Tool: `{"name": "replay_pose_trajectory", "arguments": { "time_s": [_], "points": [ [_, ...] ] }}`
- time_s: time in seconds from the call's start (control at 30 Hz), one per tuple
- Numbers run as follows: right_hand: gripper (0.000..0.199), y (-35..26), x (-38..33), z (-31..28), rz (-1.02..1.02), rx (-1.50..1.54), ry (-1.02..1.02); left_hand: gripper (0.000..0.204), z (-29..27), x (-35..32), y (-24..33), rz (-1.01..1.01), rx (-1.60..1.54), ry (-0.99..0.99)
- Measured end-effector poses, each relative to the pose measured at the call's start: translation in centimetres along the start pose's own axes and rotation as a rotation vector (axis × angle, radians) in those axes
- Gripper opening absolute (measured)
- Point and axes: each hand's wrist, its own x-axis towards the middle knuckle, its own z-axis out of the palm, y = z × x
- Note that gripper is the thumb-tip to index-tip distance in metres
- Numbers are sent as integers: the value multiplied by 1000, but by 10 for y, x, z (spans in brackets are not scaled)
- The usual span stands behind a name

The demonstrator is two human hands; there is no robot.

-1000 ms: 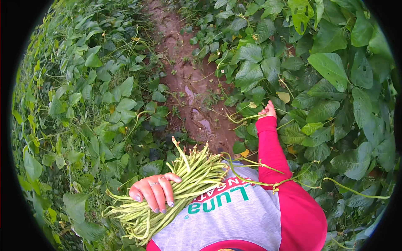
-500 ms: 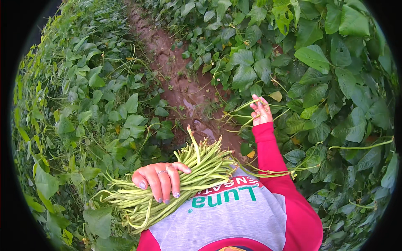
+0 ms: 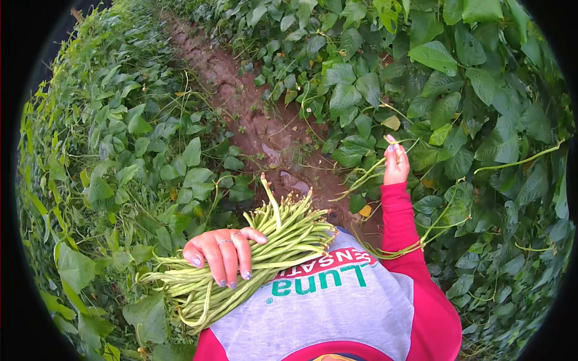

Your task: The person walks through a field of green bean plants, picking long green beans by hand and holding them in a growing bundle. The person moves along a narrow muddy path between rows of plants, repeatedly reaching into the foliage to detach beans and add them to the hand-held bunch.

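Two bare hands show, one on each side of a muddy path (image 3: 265, 126) that runs between banks of leafy vines. On the left side, the bean plants (image 3: 120, 156) form a dense wall of broad green leaves and thin tendrils. Just right of them, low in the view, the left hand (image 3: 221, 251) lies curled over a thick bundle of long green beans (image 3: 265, 253), fingers wrapped across the top of the pods and pressing them against the grey front of the shirt (image 3: 337, 301). A ring sits on one finger and the nails are painted pale. The pods fan out at both ends, their tips pointing up toward the path and down toward the lower left leaves. Further right, the red sleeve (image 3: 400, 222) stretches away from the body. At its end the right hand (image 3: 395, 163) is raised among the foliage, its fingers pinched closed on a thin green bean pod (image 3: 367, 174) that trails down and to the left. Beyond it, the right-hand vines (image 3: 481, 120) fill the rest of the view.
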Motion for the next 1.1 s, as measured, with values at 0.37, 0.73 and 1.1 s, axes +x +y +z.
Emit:
{"name": "replay_pose_trajectory", "arguments": {
  "time_s": [0.37, 0.73, 1.1],
  "points": [
    [17, -24, 14, -58, 25, 143, -115, 47, -1, -3, 3, -28, -40, 18],
    [35, -101, 24, 54, 66, 1020, -175, 55, 13, -24, -10, -58, -196, 386],
    [39, -254, -120, 115, -565, 1305, -1227, 54, 25, -14, -40, -240, -344, 677]
  ]
}}
